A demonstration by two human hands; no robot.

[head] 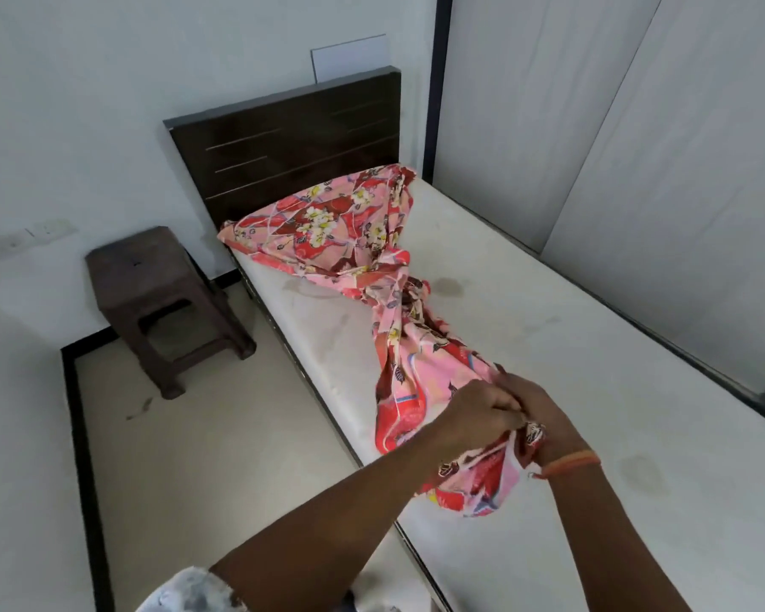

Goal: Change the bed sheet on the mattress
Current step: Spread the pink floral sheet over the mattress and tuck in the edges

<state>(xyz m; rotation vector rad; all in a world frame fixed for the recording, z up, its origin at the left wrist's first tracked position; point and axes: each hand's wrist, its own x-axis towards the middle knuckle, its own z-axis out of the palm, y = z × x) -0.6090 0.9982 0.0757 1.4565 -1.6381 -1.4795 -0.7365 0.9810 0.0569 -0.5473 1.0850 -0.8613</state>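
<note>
A pink and red floral bed sheet (389, 311) lies gathered into a long rope-like bundle on a bare white mattress (570, 368). Its near end is bunched in both hands, and from there it stretches away from the person toward the dark wooden headboard (292, 143), where its far end fans out wide across the mattress corners. The long axis runs from the hands diagonally up and to the left.

The left hand (473, 417) and right hand (544, 417) meet knuckle to knuckle over the near edge of the mattress, fingers of both curled tight into the fabric. A loose pouch of sheet hangs just below the wrists. Both forearms reach forward and converge; the right wrist wears an orange thread band (570, 461).

Left of the hands, well apart on the floor, stands a brown plastic stool (164, 298).
</note>
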